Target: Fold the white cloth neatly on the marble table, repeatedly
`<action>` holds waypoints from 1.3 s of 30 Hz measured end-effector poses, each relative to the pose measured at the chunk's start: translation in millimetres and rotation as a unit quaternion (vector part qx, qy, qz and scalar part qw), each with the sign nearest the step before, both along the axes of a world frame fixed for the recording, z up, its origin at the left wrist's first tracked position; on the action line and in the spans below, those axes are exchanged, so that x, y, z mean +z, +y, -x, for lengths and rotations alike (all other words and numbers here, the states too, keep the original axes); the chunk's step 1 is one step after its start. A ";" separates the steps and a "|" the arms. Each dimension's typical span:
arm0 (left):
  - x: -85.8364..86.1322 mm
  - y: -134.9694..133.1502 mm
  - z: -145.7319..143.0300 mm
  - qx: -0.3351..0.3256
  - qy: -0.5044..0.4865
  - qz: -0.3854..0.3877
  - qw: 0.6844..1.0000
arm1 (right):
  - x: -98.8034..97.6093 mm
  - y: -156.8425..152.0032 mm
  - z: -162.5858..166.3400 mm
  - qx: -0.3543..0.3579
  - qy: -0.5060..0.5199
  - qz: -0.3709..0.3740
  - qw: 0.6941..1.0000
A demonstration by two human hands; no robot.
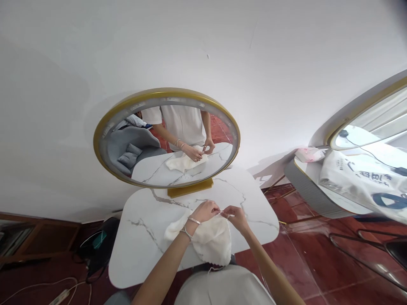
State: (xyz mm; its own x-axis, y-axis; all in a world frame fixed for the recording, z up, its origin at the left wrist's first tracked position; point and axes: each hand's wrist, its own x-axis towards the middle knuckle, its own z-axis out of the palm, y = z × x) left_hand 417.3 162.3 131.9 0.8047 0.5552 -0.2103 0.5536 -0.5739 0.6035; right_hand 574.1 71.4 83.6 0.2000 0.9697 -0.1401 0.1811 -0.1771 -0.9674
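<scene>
A cream-white soft cloth [213,239], knit-like with a scalloped edge, lies bunched on the marble-patterned table [140,237] and hangs over its front edge. Above it my left hand [207,210], with bracelets at the wrist, is closed in a pinch. My right hand [235,216] pinches just to the right, fingertips almost meeting the left ones. Something thin and pale shows between the fingertips, too small to name. A loose white strand [215,268] trails from the cloth's lower edge toward my lap.
A gold-rimmed oval mirror [237,146] stands at the table's back on a gold base [190,187], reflecting both hands. To the right, a second table [313,192] carries a tissue pack [309,154] and a printed white bag [356,173]. Cables [71,284] lie on the red floor at left.
</scene>
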 end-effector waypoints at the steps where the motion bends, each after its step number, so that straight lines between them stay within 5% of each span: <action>1: 0.5 -0.8 -0.5 -0.001 0.000 0.000 1.000 | 0.7 0.4 -0.4 0.006 0.002 0.001 1.000; 10: 9.8 -2.9 34.7 0.046 0.003 -0.008 0.999 | 15.3 6.8 -16.3 0.035 -0.025 -0.002 0.999; 20: 1.2 -20.4 68.0 0.116 -0.047 -0.096 0.988 | 70.6 20.5 -41.5 0.019 -0.051 -0.054 0.997; 29: 4.6 -26.3 106.1 0.076 -0.035 -0.154 0.985 | 88.5 21.1 -68.3 -0.052 -0.032 -0.082 0.995; 36: 6.7 -14.8 111.4 0.209 -0.101 -0.139 0.963 | 107.1 23.7 -88.1 -0.083 -0.050 -0.115 0.989; 39: 17.3 -11.0 111.1 0.184 -0.116 -0.143 0.966 | 114.6 24.4 -95.1 -0.099 -0.038 -0.125 0.987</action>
State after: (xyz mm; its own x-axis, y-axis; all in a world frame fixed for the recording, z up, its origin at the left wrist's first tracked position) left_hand 306.2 151.3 149.2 0.5494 0.8209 0.1560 0.6201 -0.5257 0.5823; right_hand 669.2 95.7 198.1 0.3889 0.9133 0.1211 0.2412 0.0259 -0.9701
